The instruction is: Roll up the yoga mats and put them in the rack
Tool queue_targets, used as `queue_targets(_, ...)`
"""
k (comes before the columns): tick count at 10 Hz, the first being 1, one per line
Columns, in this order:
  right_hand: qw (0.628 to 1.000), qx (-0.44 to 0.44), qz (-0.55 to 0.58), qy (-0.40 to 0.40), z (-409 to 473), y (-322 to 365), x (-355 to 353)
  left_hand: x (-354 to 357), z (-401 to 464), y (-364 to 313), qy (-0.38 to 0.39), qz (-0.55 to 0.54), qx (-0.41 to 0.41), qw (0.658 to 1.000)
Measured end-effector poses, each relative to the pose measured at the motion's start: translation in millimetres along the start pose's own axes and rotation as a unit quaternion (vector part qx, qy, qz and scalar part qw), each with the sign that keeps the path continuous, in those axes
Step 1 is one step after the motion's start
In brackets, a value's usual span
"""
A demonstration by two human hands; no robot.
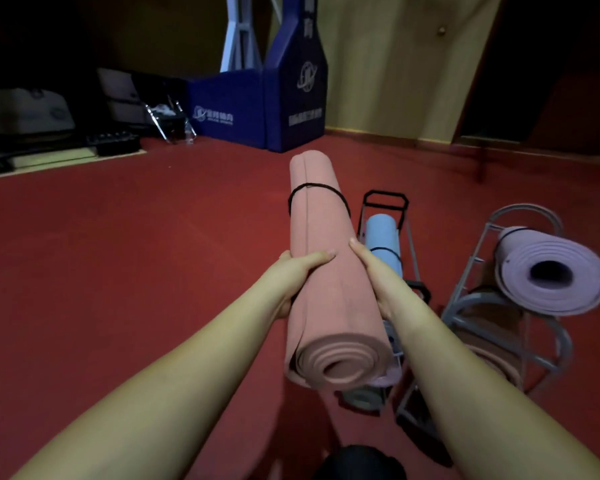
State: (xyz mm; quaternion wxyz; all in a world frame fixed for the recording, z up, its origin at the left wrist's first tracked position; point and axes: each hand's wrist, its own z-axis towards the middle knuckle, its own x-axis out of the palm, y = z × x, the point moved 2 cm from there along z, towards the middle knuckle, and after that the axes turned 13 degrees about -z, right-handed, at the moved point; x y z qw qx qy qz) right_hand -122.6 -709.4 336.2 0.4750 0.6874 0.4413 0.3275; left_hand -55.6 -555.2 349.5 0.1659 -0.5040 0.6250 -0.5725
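Head view: both hands hold a rolled pink mat (326, 271) in the air above the red floor (136, 254). The left hand (293, 275) grips its left flank, thumb across the top; the right hand (378, 275) clasps its right flank, fingers hidden behind. Just beside it, a black rack (385, 199) holds a blue mat (383, 237); a grey rack (530, 327) holds a lilac mat (551, 271).

The rolled pink yoga mat (326, 271) looks like matt foam, smooth on its outer face, with soft layered edges at the spiral end. A thin black elastic band (317, 186) circles it. The lilac mat (551, 271) has the same dull foam look. The grey rack (520, 320) is painted metal tube with a slight sheen. The red floor (136, 254) appears matt and finely textured.
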Motion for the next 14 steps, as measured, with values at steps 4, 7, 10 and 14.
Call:
queue_targets(4,0.995,-0.005,-0.028,-0.094,19.7,-3.8,-138.5,124.4,92.5,25.7,0.058,0.044,-0.023,0.997)
queue_targets(7,0.990,0.023,-0.034,-0.134,91.9,6.4,-192.5,160.5,146.4,35.0,0.109,0.122,-0.062,0.985)
queue_targets(10,0.978,0.010,-0.078,-0.191,146.4,-0.9,-220.5,155.8,191.4,49.7,0.097,0.193,0.074,0.974)
queue_targets(14,0.965,-0.038,-0.136,-0.223,56.3,-1.8,-177.4,121.7,118.9,39.9,0.087,0.199,0.028,0.976)
